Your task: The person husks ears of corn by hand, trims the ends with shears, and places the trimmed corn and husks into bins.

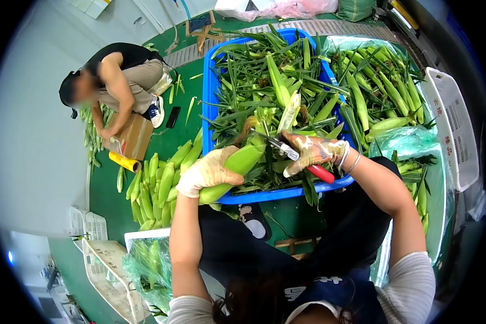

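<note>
My left hand (213, 171), in a stained glove, is closed around an ear of corn (245, 163) in its green husk. The ear tilts up to the right, over the near left part of a blue tub (209, 81). My right hand (313, 152), also gloved, grips red-handled pruning shears (321, 173). Their metal blades point left and lie close by the ear's upper end; whether they touch it I cannot tell. Cut husk leaves and stalk ends (278, 81) fill the tub, heaped above its rim.
Husked-green ears (159, 186) lie piled on the floor at left. More corn (383, 89) fills a plastic-lined container at right, beside a white crate (452, 124). At upper left a person (121, 75) crouches over a cardboard box (137, 135), near a yellow tape roll (123, 161) and a phone (173, 116).
</note>
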`<state>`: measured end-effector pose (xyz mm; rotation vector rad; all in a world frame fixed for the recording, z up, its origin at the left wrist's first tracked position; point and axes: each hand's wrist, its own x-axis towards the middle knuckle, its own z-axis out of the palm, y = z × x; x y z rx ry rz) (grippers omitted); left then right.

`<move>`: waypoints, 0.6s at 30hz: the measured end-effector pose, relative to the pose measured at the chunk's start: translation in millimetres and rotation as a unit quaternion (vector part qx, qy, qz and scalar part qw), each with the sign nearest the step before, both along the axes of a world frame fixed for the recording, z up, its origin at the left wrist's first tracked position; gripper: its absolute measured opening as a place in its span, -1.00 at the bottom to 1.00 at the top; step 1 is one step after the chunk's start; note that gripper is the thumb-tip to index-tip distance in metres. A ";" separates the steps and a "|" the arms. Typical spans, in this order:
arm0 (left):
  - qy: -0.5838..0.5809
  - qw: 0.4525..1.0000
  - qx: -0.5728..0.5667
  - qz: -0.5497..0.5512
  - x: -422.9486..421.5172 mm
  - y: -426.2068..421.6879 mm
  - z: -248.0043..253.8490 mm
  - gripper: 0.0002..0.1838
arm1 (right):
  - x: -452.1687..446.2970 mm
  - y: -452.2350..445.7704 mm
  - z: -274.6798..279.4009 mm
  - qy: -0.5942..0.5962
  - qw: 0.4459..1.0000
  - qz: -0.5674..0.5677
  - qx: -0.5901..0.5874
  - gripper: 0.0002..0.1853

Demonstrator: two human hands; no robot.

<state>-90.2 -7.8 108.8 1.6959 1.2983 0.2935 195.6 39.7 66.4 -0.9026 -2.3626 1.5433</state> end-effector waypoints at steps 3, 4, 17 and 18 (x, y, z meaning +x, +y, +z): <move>0.016 1.000 0.007 -0.003 5.7 -6.4 3.2 -0.31 | 11.8 -1.9 20.3 -0.072 0.996 0.016 0.046 -0.15; -0.022 0.998 -0.007 0.052 2.2 -8.6 5.6 -0.34 | 14.0 -5.6 30.4 -0.087 0.996 -0.003 0.013 -0.16; -0.201 0.956 -0.018 0.211 -16.4 -0.7 -8.0 -0.38 | 8.4 -33.1 12.1 0.004 0.998 -0.052 -0.046 -0.31; -0.214 0.957 -0.012 0.194 -17.3 -2.2 -8.2 -0.39 | 6.0 -34.5 10.9 0.014 0.998 -0.036 -0.054 -0.28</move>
